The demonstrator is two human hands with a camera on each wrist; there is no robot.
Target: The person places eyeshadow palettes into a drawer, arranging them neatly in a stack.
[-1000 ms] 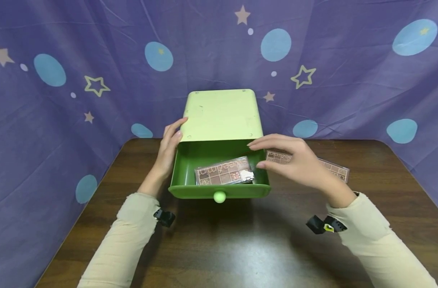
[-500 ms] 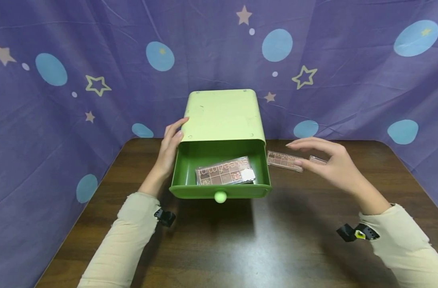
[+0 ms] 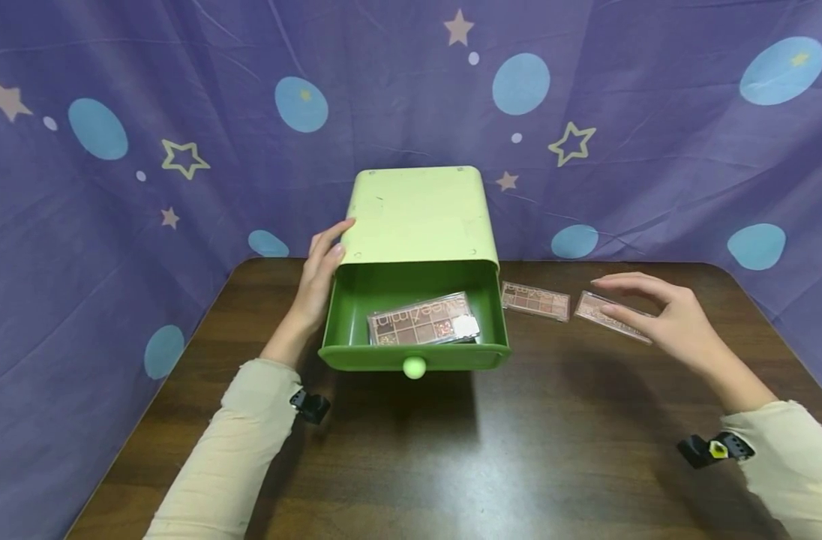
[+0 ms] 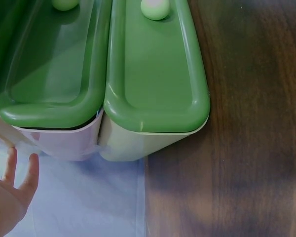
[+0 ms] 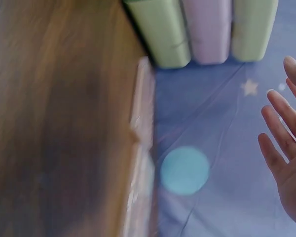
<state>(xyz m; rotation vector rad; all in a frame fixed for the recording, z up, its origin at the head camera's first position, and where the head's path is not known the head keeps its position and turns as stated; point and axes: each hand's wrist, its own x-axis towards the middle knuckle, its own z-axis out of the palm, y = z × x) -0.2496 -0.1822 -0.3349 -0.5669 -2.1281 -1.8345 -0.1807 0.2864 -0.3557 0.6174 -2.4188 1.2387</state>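
Observation:
A light green drawer unit [image 3: 418, 214] stands at the back of the table, its dark green top drawer [image 3: 414, 360] pulled out. Inside that drawer lies an eyeshadow palette [image 3: 421, 322], tilted, with a bright patch at its right end. My left hand [image 3: 314, 279] rests on the unit's left side, fingertips at the top edge. To the right, two more palettes lie on the table: one [image 3: 535, 301] beside the drawer, the other [image 3: 589, 304] farther right. My right hand [image 3: 674, 319] is over the farther palette, thumb and fingers apart, partly covering it, with nothing between them.
Below the pulled-out drawer, the left wrist view has closed drawer fronts [image 4: 158, 74] with round knobs. A purple curtain [image 3: 411, 90] with stars and dots hangs right behind the unit. The wooden table [image 3: 519, 450] extends forward and to both sides.
My right hand has moved right, away from above the drawer, past the nearer palette to the farther one. The left hand and the drawer have stayed put.

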